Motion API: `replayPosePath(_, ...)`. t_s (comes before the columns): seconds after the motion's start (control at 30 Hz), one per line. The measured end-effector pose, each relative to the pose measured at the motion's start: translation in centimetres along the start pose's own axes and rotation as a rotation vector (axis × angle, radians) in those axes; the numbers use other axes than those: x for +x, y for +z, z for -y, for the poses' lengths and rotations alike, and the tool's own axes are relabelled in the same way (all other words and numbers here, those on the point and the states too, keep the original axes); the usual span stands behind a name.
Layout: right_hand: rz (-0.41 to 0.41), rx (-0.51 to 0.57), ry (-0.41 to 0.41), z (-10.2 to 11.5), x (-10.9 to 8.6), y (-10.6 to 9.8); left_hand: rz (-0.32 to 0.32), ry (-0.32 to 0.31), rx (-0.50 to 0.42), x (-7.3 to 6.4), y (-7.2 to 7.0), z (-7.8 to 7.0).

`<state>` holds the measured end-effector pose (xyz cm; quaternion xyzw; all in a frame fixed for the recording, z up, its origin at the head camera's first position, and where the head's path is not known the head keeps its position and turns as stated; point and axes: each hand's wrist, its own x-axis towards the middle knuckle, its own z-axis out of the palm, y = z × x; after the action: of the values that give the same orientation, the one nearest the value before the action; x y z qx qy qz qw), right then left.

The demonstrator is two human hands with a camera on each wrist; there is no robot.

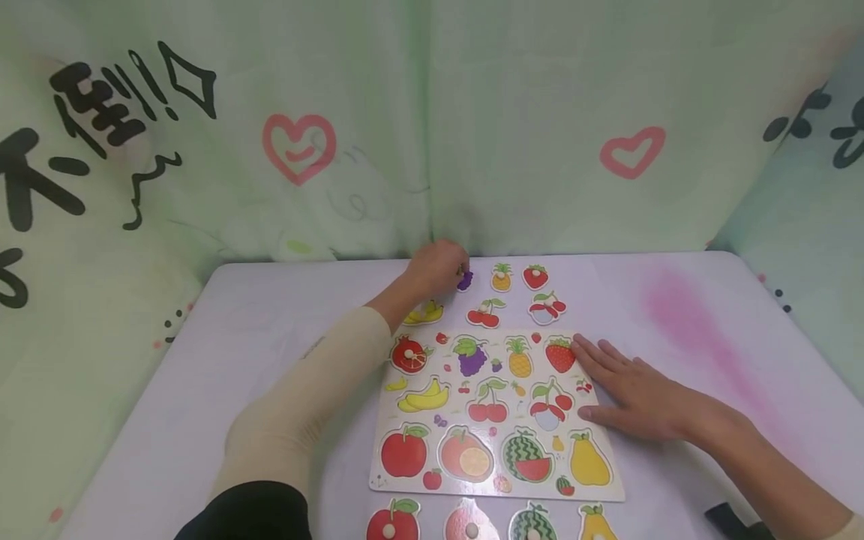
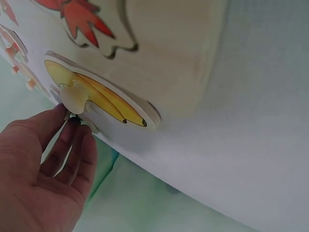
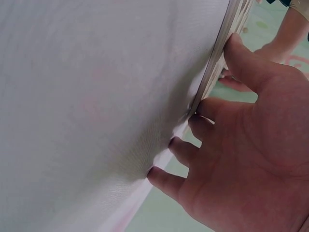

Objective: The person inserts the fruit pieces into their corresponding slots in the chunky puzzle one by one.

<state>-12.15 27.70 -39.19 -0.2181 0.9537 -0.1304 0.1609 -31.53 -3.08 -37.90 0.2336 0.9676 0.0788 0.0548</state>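
Note:
My left hand (image 1: pixel 437 268) is at the far edge of the table, its thumb and fingertips pinching the grape puzzle piece (image 1: pixel 465 280), which is mostly hidden behind the hand. Close to those fingers in the left wrist view lies the knobbed banana piece (image 2: pixel 104 94). The fruit puzzle board (image 1: pixel 472 412) lies flat in the middle, with a knobbed pomegranate piece (image 1: pixel 409 355) in its upper left corner. My right hand (image 1: pixel 641 394) rests with fingers extended at the board's right edge, its thumb and fingertips touching the edge and the tabletop.
Beyond the board sit a pineapple piece (image 1: pixel 501 278), a strawberry piece (image 1: pixel 535 277) and two cherry pieces, one of them (image 1: pixel 484 313) nearer the left. An apple piece (image 1: pixel 394 523), a watermelon piece (image 1: pixel 532 523) and others lie along the near side. A curtain (image 1: pixel 513 150) hangs behind the table.

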Motion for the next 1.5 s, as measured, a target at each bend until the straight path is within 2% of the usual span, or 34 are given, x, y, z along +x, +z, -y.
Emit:
replayPosePath(0.27, -0.004, 0.009, -0.004, 0.1, 0.0, 0.1, -0.017, -0.007, -0.021, -0.4, -0.2, 0.3)
replayPosePath(0.37, -0.001, 0.011, 0.001, 0.1, 0.0, 0.2, -0.013, -0.015, -0.044, -0.7, -0.5, 0.3)
replayPosePath(0.5, -0.003, 0.009, 0.000, 0.1, 0.0, 0.3, 0.001, -0.018, -0.031, -1.1, -0.7, 0.0)
replayPosePath(0.77, -0.006, 0.014, 0.000, 0.0, -0.1, 0.6, 0.024, 0.054, 0.036, -2.0, -0.7, -0.8)
replayPosePath(0.9, -0.004, 0.019, -0.002, 0.0, -0.1, 0.7, 0.022, 0.078, 0.036, -2.9, -1.0, -1.3)
replayPosePath(1.5, -0.002, 0.004, -0.006, -0.2, 0.1, 0.1, 0.102, 0.162, 0.061, -8.1, -1.5, -4.1)
